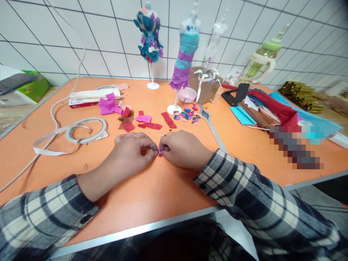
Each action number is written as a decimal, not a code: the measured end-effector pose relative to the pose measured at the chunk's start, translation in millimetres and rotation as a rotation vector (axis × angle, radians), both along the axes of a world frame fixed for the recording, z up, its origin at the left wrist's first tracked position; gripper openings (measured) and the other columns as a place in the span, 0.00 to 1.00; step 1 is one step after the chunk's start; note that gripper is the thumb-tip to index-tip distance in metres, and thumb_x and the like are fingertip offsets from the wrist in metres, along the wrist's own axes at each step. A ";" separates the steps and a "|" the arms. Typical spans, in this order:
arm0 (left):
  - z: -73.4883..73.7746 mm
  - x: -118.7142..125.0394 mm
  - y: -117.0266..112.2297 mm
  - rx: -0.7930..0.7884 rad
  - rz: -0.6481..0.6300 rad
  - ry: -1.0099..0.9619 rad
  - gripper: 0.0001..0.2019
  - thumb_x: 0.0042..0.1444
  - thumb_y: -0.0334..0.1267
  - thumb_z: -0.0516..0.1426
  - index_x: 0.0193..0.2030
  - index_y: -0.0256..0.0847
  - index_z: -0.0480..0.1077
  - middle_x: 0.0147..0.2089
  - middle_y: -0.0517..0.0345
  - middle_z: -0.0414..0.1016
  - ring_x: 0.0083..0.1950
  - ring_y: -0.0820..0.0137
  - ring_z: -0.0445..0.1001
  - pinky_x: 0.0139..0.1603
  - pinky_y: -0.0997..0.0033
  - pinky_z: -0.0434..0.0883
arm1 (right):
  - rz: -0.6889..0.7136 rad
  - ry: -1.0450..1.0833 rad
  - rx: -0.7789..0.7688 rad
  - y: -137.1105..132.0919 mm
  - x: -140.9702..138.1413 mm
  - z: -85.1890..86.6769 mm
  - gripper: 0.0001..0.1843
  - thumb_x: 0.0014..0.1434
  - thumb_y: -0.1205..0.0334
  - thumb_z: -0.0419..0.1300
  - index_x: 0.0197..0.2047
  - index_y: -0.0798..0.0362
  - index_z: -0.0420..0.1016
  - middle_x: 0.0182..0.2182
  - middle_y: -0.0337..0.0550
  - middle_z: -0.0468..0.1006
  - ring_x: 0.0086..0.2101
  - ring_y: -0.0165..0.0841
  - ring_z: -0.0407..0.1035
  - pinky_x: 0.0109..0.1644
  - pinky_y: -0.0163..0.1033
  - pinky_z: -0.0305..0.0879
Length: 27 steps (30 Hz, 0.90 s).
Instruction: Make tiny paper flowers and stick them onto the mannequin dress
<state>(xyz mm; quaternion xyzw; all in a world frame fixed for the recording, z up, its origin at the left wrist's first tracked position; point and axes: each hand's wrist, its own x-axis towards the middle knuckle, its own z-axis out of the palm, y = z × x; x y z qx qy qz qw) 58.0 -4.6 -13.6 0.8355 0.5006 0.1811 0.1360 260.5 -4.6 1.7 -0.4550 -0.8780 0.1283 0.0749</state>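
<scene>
My left hand (130,152) and my right hand (182,148) rest on the orange table (152,195), fingertips meeting. Together they pinch a tiny pink paper scrap (160,153) between thumbs and forefingers. Both hands are closed around it. Just beyond them lie red and pink paper pieces (148,122) and a small heap of coloured paper flowers (187,115). Plaid sleeves cover both my forearms.
A roll of white tape (86,131) with a loose tail lies at the left. Three small mannequins stand at the back, one in a teal and purple paper dress (185,61). A pink bowl (187,95), a brown bag (206,88), folded crepe paper (272,108) and a green bottle (262,59) are at the right.
</scene>
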 end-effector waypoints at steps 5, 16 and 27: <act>0.7 -0.5 0.9 -0.046 -0.012 -0.016 0.09 0.56 0.46 0.61 0.34 0.48 0.81 0.41 0.56 0.84 0.46 0.57 0.79 0.50 0.54 0.69 | 0.005 -0.006 0.014 -1.9 -0.3 -2.2 0.10 0.65 0.61 0.58 0.42 0.51 0.82 0.39 0.44 0.83 0.36 0.35 0.72 0.36 0.40 0.52; 1.6 -1.7 0.9 0.023 -0.057 0.073 0.09 0.58 0.41 0.58 0.34 0.49 0.81 0.40 0.58 0.85 0.47 0.57 0.78 0.54 0.51 0.63 | 0.159 -0.095 0.097 2.2 3.5 2.2 0.12 0.71 0.66 0.53 0.46 0.52 0.80 0.44 0.44 0.82 0.40 0.36 0.74 0.34 0.40 0.51; -0.8 -4.3 2.5 0.061 -0.086 0.069 0.09 0.58 0.44 0.59 0.33 0.49 0.81 0.39 0.58 0.85 0.45 0.58 0.78 0.50 0.54 0.63 | 0.119 0.015 0.071 6.9 9.9 3.5 0.12 0.68 0.63 0.59 0.45 0.50 0.85 0.42 0.43 0.83 0.40 0.34 0.72 0.35 0.40 0.51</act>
